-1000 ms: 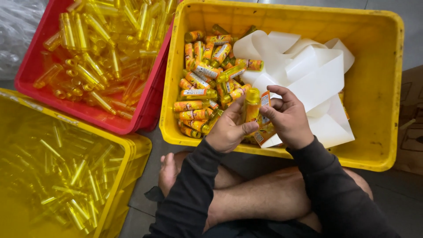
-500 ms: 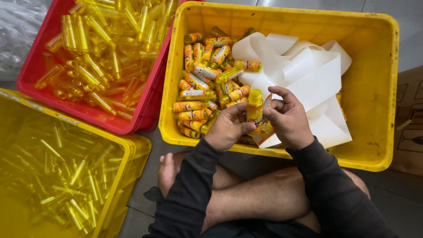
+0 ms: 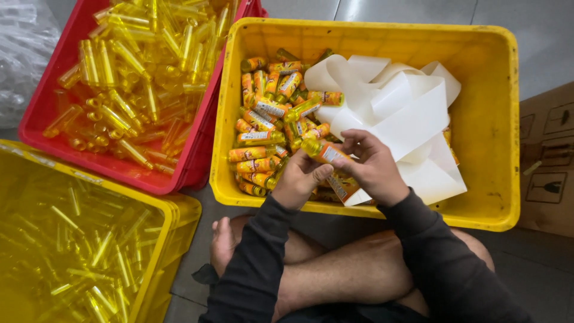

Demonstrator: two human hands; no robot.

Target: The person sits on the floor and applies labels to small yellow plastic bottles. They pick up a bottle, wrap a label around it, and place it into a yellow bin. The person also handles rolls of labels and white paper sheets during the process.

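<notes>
Both hands meet over the near edge of a yellow crate (image 3: 496, 119). My left hand (image 3: 301, 179) and my right hand (image 3: 372, 167) together grip one small yellow bottle (image 3: 321, 150) with an orange label, tilted with its cap toward the upper left. Below the right hand a strip of orange labels (image 3: 342, 186) sticks out. Several labelled bottles (image 3: 266, 128) lie piled in the crate's left half. Curled white backing paper (image 3: 406, 113) fills its right half.
A red crate (image 3: 45, 104) at upper left holds several unlabelled clear yellow bottles. A second yellow crate (image 3: 161, 239) at lower left holds more of them. A cardboard box (image 3: 547, 161) stands at the right edge. My crossed bare legs (image 3: 335, 269) rest on the grey floor.
The bottle has tipped from nearly upright to slanting toward the upper left, and my right fingers have shifted along its label. Both hands stayed in the same spot.
</notes>
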